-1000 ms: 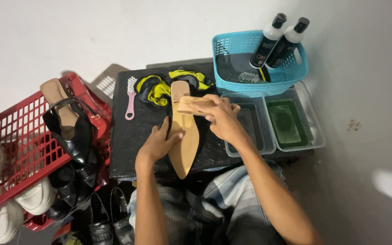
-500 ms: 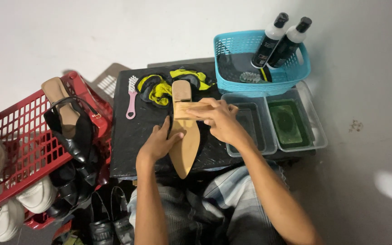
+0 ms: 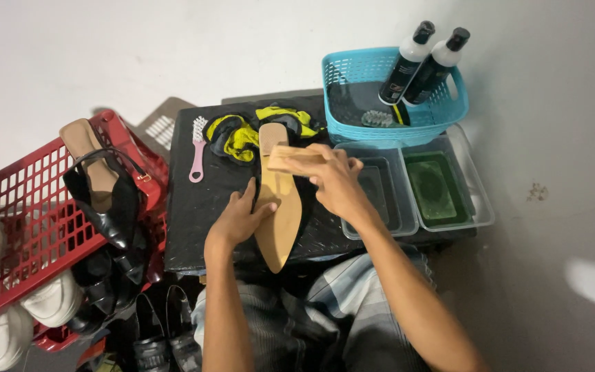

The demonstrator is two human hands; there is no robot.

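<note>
On the black worktop point(image 3: 194, 220), the tan-soled shoe point(image 3: 278, 213) lies sole up, pinned by the left hand point(image 3: 239, 219) with its grip pressed flat on it, while the right hand point(image 3: 332, 180), just above, clasps a wooden brush point(image 3: 290, 160) against the sole.

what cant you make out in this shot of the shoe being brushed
Head view only:
- Bristles of the wooden brush: hidden under its back and the right hand.
- Upper of the tan-soled shoe: it lies sole up, with the left hand on its edge.
- Contents of the green tub: liquid or pad, cannot tell.
- Shoes in the red crate: cut off by the left edge.
</note>
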